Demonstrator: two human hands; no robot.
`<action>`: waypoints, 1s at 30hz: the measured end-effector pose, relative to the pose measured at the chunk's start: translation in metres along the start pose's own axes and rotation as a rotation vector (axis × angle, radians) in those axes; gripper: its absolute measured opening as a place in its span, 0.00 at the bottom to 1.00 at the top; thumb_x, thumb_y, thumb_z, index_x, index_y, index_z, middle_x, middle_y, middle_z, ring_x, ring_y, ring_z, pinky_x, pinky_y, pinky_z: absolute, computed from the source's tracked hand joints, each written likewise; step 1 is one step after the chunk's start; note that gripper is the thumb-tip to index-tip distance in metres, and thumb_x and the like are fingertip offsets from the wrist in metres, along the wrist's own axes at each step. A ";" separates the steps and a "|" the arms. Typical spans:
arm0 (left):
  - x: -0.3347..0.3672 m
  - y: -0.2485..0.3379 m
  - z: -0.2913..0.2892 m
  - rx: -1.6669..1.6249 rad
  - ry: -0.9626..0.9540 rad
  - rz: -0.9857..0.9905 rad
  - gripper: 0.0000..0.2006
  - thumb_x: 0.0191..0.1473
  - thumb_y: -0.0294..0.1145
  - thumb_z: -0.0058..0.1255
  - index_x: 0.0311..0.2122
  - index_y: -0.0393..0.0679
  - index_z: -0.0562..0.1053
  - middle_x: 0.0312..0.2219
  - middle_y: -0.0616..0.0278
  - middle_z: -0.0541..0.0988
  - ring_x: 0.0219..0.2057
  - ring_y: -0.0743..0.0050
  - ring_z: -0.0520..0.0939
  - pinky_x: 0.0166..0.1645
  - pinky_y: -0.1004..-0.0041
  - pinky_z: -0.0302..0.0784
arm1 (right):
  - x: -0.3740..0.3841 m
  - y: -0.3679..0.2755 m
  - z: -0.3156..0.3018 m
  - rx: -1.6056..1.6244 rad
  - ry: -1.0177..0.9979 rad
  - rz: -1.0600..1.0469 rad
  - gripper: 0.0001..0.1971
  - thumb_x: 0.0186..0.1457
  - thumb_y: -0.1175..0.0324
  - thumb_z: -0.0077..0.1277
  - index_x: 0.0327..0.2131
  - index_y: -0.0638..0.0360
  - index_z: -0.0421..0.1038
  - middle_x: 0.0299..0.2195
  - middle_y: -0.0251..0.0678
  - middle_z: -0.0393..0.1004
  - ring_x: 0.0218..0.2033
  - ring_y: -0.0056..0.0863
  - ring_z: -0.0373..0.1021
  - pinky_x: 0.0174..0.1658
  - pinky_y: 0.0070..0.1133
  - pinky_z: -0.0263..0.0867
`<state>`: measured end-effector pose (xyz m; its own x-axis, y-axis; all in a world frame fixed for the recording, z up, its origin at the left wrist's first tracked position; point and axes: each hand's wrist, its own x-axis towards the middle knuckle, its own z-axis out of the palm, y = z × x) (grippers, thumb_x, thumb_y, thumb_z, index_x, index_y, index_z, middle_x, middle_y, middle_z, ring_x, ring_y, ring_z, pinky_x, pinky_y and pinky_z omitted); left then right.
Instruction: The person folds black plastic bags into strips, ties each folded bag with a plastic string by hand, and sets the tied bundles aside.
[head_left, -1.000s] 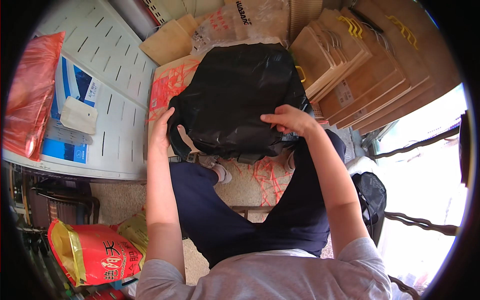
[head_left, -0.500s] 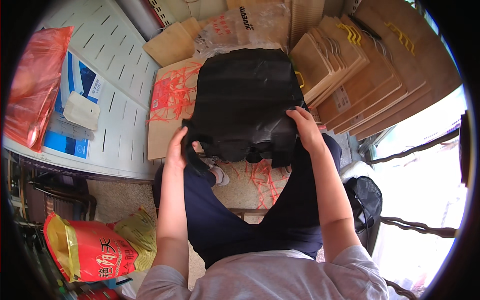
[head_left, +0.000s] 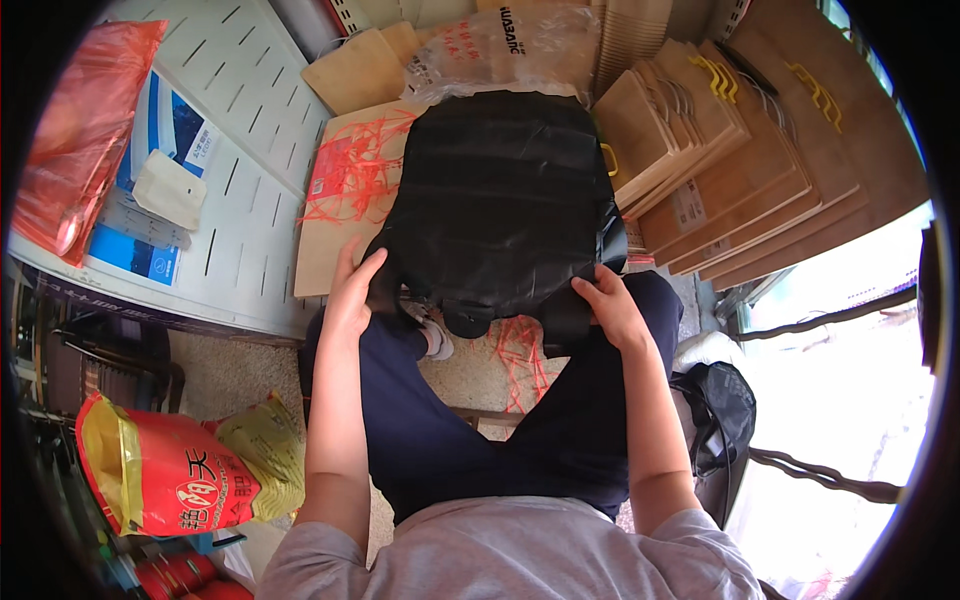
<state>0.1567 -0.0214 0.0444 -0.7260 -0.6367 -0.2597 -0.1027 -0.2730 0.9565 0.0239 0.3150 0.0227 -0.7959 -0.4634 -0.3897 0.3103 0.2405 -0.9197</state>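
Note:
A large black plastic bag (head_left: 500, 200) is spread flat in front of me, over my knees and the cardboard beyond. My left hand (head_left: 352, 290) grips its lower left corner. My right hand (head_left: 612, 305) grips its lower right corner, beside the bag's handle loops. I am seated, with dark trousers (head_left: 470, 430) showing between my forearms.
A flat cardboard sheet with red string (head_left: 345, 190) lies under the bag's left side. Stacked brown paper bags (head_left: 740, 170) lean at the right. A white slotted shelf (head_left: 240, 170) with papers is at left, a red and yellow sack (head_left: 170, 480) at lower left, a black bag (head_left: 725, 410) at my right.
The black bag was bunched up a second ago; both hands have pulled it down and outward, so it now lies spread and flattened, held by its lower corners.

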 end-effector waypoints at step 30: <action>-0.015 -0.014 0.025 1.410 -0.555 0.931 0.31 0.42 0.18 0.49 0.56 0.47 0.64 0.59 0.56 0.63 0.61 0.50 0.61 0.64 0.51 0.54 | 0.002 0.008 0.010 0.154 -0.007 -0.289 0.12 0.63 0.68 0.43 0.47 0.57 0.72 0.31 0.21 0.67 0.32 0.10 0.58 0.37 0.12 0.57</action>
<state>0.1515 0.0101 0.0384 -0.9708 0.1713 0.1681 0.2041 0.9577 0.2028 0.0304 0.3072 0.0139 -0.8591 -0.4995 -0.1115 0.1476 -0.0331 -0.9885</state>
